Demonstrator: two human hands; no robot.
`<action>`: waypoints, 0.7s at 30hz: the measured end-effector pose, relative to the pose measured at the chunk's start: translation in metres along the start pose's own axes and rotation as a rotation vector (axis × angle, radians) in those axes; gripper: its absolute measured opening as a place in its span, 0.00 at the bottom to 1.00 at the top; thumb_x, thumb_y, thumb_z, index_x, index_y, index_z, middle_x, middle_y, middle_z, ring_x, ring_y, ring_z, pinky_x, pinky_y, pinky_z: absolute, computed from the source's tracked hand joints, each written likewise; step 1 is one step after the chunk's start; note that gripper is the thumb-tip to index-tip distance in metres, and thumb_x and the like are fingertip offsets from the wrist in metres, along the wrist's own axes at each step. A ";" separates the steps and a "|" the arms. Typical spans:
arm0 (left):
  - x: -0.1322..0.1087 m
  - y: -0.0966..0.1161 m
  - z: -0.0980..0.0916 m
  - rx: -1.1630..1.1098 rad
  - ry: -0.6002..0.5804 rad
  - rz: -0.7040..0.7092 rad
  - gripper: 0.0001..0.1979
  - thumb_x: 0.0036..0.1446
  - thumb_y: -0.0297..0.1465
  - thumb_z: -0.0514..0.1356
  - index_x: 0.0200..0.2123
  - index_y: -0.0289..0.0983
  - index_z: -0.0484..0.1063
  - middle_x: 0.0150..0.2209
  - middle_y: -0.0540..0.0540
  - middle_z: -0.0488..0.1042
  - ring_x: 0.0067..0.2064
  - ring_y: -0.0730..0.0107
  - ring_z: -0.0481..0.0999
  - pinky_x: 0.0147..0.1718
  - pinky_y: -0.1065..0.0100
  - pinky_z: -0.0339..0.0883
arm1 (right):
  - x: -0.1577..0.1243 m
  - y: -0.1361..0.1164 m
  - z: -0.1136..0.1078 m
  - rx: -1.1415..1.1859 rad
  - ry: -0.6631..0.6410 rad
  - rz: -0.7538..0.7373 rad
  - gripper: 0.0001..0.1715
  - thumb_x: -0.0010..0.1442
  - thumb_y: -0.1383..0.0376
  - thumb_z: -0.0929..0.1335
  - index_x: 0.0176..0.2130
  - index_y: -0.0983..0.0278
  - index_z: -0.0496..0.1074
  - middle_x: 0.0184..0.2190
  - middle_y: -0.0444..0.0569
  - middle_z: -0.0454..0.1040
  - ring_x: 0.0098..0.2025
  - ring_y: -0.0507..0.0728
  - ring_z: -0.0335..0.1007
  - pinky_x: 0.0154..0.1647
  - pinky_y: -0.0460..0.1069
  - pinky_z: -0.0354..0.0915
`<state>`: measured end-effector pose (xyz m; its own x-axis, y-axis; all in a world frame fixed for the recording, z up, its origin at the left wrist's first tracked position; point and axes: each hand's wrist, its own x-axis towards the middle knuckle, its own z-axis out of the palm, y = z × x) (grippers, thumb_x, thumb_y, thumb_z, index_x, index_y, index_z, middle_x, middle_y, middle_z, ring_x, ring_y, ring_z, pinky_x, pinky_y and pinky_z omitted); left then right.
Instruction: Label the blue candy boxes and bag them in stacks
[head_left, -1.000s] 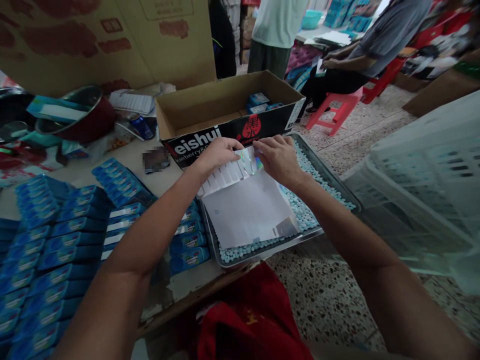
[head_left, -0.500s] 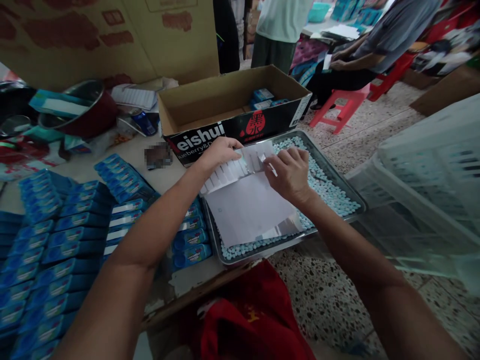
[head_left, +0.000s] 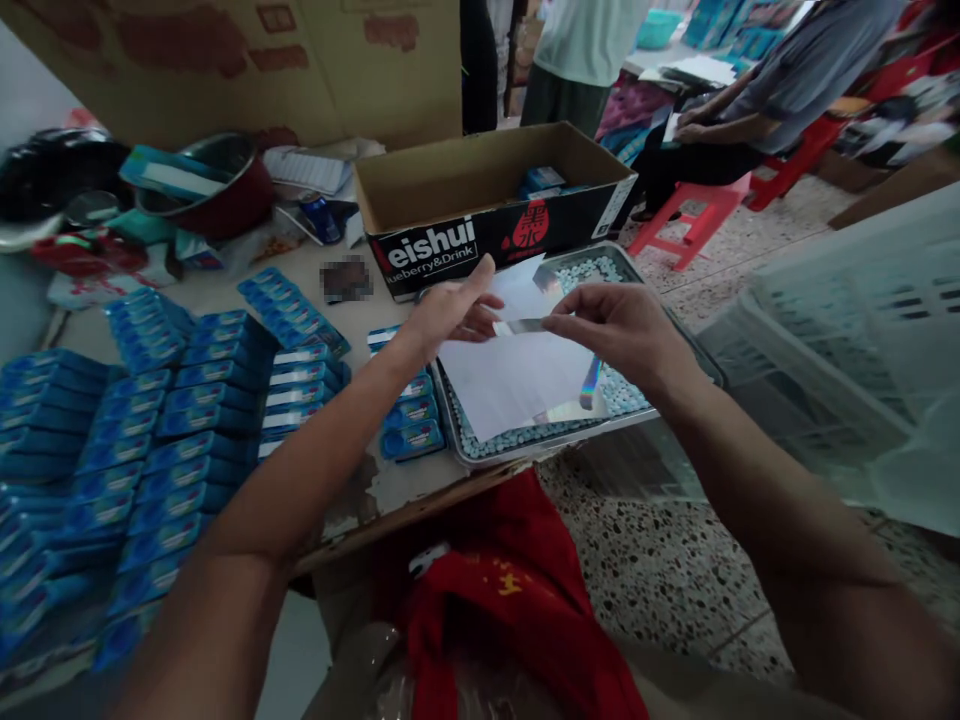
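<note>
My left hand [head_left: 450,310] and my right hand [head_left: 619,325] are raised over a metal tray [head_left: 540,450] of small pale-blue tablets. Between their fingertips they pinch a narrow shiny sticker strip [head_left: 517,326], each hand on one end. Under the hands a white sticker sheet [head_left: 517,380] with a holographic edge lies on the tablets. Rows of small blue packets [head_left: 187,400] cover the table to the left of the tray.
An open cardboard box [head_left: 480,210] with a few blue packets inside stands behind the tray. A red metal bowl [head_left: 217,190] and clutter sit at the back left. A white plastic crate [head_left: 847,340] is at the right. Other people and red stools are behind. Red cloth [head_left: 517,620] lies below.
Both hands have lifted off the sticker sheet, and a strip peeled from it is now held between them. The camera has shifted, so the table sits further right in view.
</note>
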<state>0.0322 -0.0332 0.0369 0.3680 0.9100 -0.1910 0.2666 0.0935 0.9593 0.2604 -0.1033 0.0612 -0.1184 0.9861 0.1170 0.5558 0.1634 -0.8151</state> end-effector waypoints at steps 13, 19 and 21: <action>-0.115 -0.034 -0.020 -0.260 0.149 -0.157 0.19 0.50 0.40 0.78 0.33 0.35 0.76 0.30 0.44 0.83 0.31 0.70 0.81 0.38 0.66 0.78 | -0.012 -0.026 0.059 0.153 -0.128 -0.023 0.21 0.51 0.47 0.79 0.25 0.60 0.77 0.19 0.43 0.66 0.24 0.50 0.52 0.25 0.50 0.45; -0.148 -0.049 -0.064 -0.018 0.212 -0.267 0.12 0.53 0.36 0.75 0.30 0.35 0.79 0.27 0.46 0.81 0.29 0.70 0.80 0.35 0.67 0.75 | -0.022 -0.027 0.128 0.282 -0.196 0.076 0.22 0.50 0.47 0.78 0.23 0.61 0.75 0.17 0.42 0.64 0.22 0.49 0.51 0.24 0.49 0.47; -0.157 -0.057 -0.075 0.060 0.203 -0.311 0.11 0.53 0.35 0.74 0.29 0.35 0.79 0.26 0.46 0.80 0.28 0.70 0.79 0.34 0.67 0.74 | -0.027 -0.027 0.150 0.183 -0.193 0.076 0.20 0.53 0.51 0.76 0.23 0.62 0.74 0.17 0.41 0.65 0.22 0.49 0.54 0.25 0.49 0.49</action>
<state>-0.1074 -0.1508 0.0277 0.0784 0.9039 -0.4206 0.3916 0.3600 0.8468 0.1254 -0.1388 -0.0047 -0.2469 0.9680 -0.0444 0.4137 0.0638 -0.9082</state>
